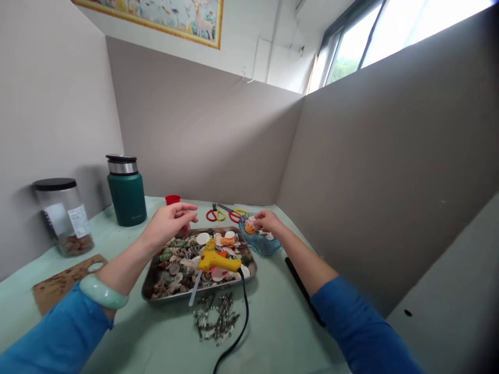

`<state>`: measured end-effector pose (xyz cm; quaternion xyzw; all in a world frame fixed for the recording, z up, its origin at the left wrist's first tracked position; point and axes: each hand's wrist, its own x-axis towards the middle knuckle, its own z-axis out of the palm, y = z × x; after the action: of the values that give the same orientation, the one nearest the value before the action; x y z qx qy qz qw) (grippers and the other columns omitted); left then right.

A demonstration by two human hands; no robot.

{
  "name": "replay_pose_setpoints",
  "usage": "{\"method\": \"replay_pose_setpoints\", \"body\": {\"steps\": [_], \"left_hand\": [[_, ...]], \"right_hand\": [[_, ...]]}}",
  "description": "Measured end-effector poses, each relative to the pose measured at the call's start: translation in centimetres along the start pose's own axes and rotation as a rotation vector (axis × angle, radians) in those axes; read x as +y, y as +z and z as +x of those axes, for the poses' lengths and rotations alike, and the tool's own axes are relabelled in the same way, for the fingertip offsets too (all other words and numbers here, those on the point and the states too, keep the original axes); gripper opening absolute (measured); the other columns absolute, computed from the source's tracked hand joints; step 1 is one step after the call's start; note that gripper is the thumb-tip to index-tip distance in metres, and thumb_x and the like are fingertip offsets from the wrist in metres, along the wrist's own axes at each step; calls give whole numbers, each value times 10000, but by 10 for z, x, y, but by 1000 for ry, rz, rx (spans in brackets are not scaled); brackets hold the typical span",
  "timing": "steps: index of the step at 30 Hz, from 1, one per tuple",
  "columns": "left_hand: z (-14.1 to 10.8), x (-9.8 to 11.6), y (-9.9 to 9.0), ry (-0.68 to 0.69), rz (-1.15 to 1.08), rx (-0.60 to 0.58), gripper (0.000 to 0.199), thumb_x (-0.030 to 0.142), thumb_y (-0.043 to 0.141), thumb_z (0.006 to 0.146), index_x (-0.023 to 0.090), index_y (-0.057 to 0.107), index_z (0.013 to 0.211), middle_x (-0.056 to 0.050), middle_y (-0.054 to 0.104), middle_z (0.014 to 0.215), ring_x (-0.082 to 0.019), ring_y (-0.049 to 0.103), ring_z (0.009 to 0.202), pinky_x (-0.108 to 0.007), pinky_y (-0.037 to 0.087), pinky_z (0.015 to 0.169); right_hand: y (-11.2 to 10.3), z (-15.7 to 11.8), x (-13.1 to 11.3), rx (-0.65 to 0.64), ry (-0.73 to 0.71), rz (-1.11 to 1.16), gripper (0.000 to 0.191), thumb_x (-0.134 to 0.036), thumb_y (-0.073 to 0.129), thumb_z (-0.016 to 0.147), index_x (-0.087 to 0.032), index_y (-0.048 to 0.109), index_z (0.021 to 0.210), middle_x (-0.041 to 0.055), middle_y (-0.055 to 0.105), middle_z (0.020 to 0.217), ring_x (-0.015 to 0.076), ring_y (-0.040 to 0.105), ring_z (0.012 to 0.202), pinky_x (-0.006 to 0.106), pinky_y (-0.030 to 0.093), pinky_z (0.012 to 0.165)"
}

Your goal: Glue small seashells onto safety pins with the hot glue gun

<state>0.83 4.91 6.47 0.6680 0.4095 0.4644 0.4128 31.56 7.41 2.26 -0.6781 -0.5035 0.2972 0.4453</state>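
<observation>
My right hand (268, 222) reaches over the blue glass bowl (265, 246) at the back right. Its fingers are closed on a small pink-and-white piece (251, 222) that looks like a shell craft. An orange piece (249, 229) and other shells lie in the bowl. Over the back left of the metal tray (150, 296) hovers my left hand (171, 223), loosely bent, fingers apart and holding nothing. Shells of many kinds (175, 267) fill the tray. Across it rests a yellow glue gun (218, 261), its clear glue stick pointing toward me.
A pile of metal clips (216, 317) lies before the tray, beside the black cord (245, 317). Scissors (216, 214) and a red cup (172, 199) stand behind. At left are a green flask (127, 195), a lidded jar (64, 218) and a wooden board (62, 278). Grey partitions (206, 130) enclose the table.
</observation>
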Motion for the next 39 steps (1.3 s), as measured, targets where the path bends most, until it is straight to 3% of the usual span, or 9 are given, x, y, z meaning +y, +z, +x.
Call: {"method": "replay_pose_setpoints", "body": {"steps": [11,15,18,22,26,29,34,37,39], "left_hand": [[-4,-22,-9,-27,227,-115,304,433,613,719,204,699,899,-36,693,712,-153,557,527,-227,437,468],[0,-19,2,225,418,-197,219,382,558,780,245,713,853,-27,707,764,-174,604,604,-238,471,542],[4,-15,7,461,490,-267,196,310,532,813,269,713,877,-28,714,838,-180,637,697,-244,486,634],[10,-13,2,557,543,-268,198,266,516,833,264,705,894,-20,708,814,-160,633,688,-236,468,626],[19,-13,-23,491,647,-87,260,342,498,849,213,693,734,-15,680,706,-143,596,636,-233,438,600],[30,-14,-56,391,682,200,387,403,455,859,188,627,587,-12,657,666,-137,584,635,-233,436,632],[67,-12,-115,268,761,756,234,359,520,797,178,635,888,-65,632,972,-179,598,817,-279,461,751],[101,-5,-142,163,880,850,412,376,570,748,170,569,1105,-124,574,1115,-258,549,1012,-380,424,891],[127,3,-157,94,976,773,508,405,590,726,152,541,1163,-164,541,1190,-314,481,1129,-425,392,936]], "right_hand": [[17,39,41,-59,35,-168,95,-149,665,617,-155,610,693,-9,576,531,116,511,471,218,368,448],[21,35,42,3,-55,-287,90,-212,683,645,-167,609,670,5,605,624,139,549,611,230,374,562],[20,27,38,44,-164,-603,79,-260,645,703,-183,632,708,36,640,758,167,570,714,248,356,616],[21,16,29,59,-250,-899,154,-275,549,789,-185,649,864,87,635,964,187,594,796,259,346,636],[26,13,20,48,-318,-1004,208,-297,479,841,-194,635,933,97,628,1010,199,609,771,274,340,605],[33,19,12,23,-387,-1008,262,-336,423,878,-205,639,808,83,649,886,214,609,773,282,344,596],[58,27,-21,-36,-640,-801,279,-322,379,901,-230,642,899,61,652,961,191,597,850,273,383,685],[86,28,-59,-110,-745,-631,230,-346,449,878,-225,642,910,49,652,945,175,591,799,273,388,702],[115,30,-91,-181,-811,-517,216,-374,500,855,-222,648,896,50,650,933,169,584,756,277,392,683]]}}
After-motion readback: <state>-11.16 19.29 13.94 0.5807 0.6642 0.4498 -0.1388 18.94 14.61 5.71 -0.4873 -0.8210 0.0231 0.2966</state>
